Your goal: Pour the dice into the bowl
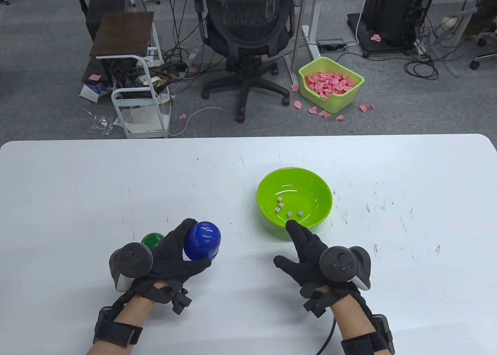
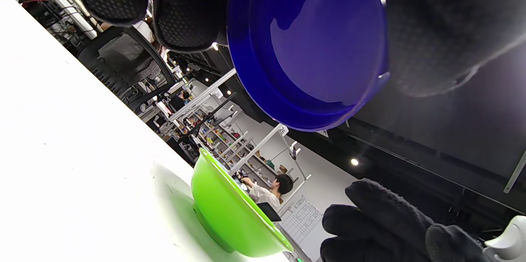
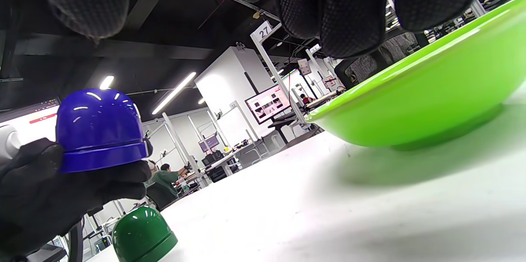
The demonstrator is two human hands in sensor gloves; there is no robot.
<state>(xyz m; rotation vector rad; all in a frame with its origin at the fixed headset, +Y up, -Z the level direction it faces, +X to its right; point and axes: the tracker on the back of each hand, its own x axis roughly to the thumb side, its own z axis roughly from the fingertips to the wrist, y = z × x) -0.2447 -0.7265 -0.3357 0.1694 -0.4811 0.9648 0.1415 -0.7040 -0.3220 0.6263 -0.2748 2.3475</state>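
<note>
My left hand point(image 1: 176, 256) grips a blue dome-shaped dice cup point(image 1: 202, 240), mouth down, above the table left of the bowl. The left wrist view looks up into the cup point(image 2: 312, 44), which is empty; the right wrist view shows it too point(image 3: 98, 130). A lime green bowl point(image 1: 268, 211) holds several small white dice point(image 1: 289, 214). My right hand point(image 1: 301, 250) is open and empty, its fingertip at the bowl's near rim. The bowl also shows in the left wrist view point(image 2: 230, 212) and the right wrist view point(image 3: 427, 105).
A green dice cup point(image 1: 152, 241) stands mouth down on the white table point(image 1: 77, 184) just behind my left hand; it also shows in the right wrist view point(image 3: 141, 235). An office chair point(image 1: 248, 33) and a bin of pink paper point(image 1: 330, 84) stand beyond the table's far edge.
</note>
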